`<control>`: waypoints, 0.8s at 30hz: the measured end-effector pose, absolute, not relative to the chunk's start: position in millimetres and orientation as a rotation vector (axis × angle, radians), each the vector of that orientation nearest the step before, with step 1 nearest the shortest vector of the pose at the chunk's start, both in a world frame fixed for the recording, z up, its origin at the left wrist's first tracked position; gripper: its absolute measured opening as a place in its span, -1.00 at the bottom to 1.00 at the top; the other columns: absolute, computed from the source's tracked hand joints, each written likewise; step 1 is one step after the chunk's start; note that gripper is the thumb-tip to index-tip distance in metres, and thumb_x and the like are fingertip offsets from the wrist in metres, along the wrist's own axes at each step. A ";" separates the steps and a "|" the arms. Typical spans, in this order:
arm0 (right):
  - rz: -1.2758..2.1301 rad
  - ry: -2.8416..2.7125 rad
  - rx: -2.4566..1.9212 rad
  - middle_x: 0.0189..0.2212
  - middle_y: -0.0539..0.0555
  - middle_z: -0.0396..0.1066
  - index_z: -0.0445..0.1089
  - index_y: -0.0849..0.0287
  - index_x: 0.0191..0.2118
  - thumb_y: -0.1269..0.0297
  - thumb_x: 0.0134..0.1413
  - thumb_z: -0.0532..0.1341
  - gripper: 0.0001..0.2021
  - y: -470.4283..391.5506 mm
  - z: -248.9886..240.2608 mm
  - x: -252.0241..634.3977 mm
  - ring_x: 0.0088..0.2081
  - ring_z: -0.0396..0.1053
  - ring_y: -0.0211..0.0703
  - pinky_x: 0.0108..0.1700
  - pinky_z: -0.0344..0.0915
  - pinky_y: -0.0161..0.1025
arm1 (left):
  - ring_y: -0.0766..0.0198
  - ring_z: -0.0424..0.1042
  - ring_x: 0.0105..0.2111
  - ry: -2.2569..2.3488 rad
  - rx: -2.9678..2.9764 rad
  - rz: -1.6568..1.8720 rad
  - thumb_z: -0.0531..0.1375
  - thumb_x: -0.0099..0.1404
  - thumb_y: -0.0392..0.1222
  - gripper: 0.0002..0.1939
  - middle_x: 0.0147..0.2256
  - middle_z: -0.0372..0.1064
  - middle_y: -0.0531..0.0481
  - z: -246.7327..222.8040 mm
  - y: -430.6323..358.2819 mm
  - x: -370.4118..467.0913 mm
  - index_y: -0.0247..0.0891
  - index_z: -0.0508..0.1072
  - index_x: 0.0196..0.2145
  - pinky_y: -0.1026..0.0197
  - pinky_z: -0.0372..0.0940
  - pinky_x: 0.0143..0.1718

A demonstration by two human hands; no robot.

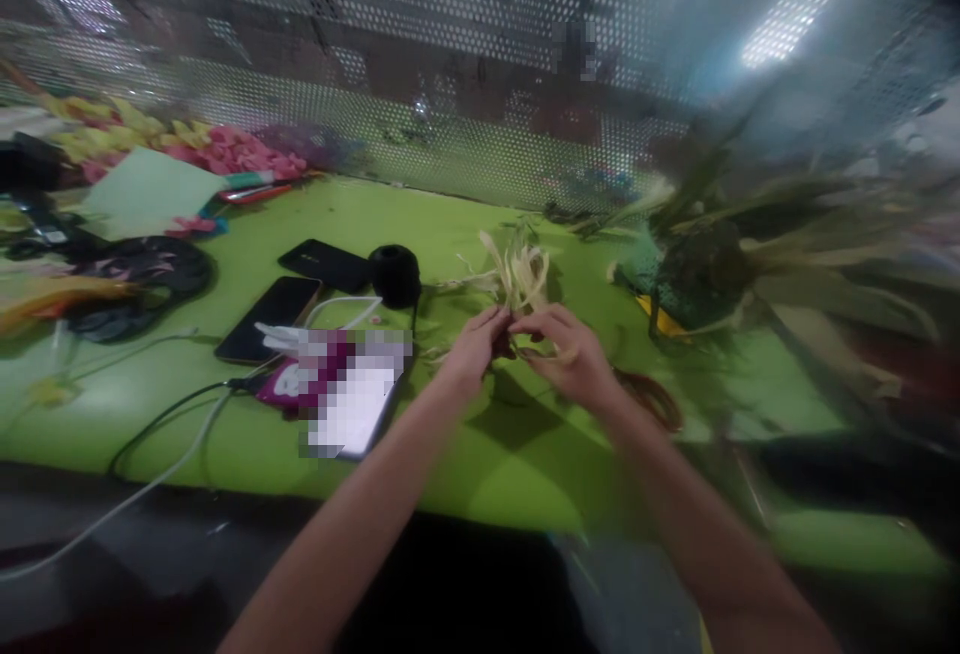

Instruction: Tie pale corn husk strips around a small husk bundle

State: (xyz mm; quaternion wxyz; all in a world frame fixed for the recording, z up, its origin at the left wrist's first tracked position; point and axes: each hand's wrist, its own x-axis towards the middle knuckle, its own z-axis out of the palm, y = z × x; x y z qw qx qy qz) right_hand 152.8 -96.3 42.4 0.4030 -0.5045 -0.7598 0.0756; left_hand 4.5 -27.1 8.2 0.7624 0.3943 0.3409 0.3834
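A bundle of pale, dry, straw-like strips (523, 269) rises loosely from between my hands over the green table. My left hand (480, 342) is closed around the base of the bundle, with its fingertips pressed together there. Close beside it, my right hand (564, 346) pinches the same base with bent fingers, and a pale strip curves under its palm. The part of the bundle inside the fingers is hidden. A black spool (395, 276) stands to the left of the strips.
Two dark phones (322, 264), a purple packet (289, 382), a bright-screened device (356, 409) and cables lie left on the green table (525, 494). Pink and yellow flowers (247, 151) are at the back left. Blurred dry leaves (795, 254) spread at the right. A perforated metal panel stands behind.
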 end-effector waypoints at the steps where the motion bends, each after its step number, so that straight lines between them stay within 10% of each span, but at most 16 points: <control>1: 0.136 -1.915 -1.287 -0.21 0.10 0.53 0.53 0.07 -0.14 0.38 0.12 0.30 -0.82 -96.8 41.2 151.2 -0.17 0.46 -0.10 -0.15 0.41 -0.18 | 0.39 0.36 -0.43 0.723 0.859 0.844 0.30 0.19 -0.02 -0.75 -0.33 0.43 0.02 8.8 -27.6 4.2 -0.24 0.49 -0.28 0.33 0.28 -0.42; 24: 0.457 -1.359 -1.467 -0.35 0.08 0.57 0.57 0.15 -0.19 0.16 0.08 0.33 -0.78 -89.8 37.6 157.2 -0.37 0.48 -0.15 -0.27 0.43 -0.20 | 0.32 0.23 -0.44 0.758 1.693 0.851 0.06 0.39 -0.17 -0.78 -0.43 0.34 0.03 12.7 -36.7 7.1 -0.24 0.40 -0.38 0.26 0.08 -0.40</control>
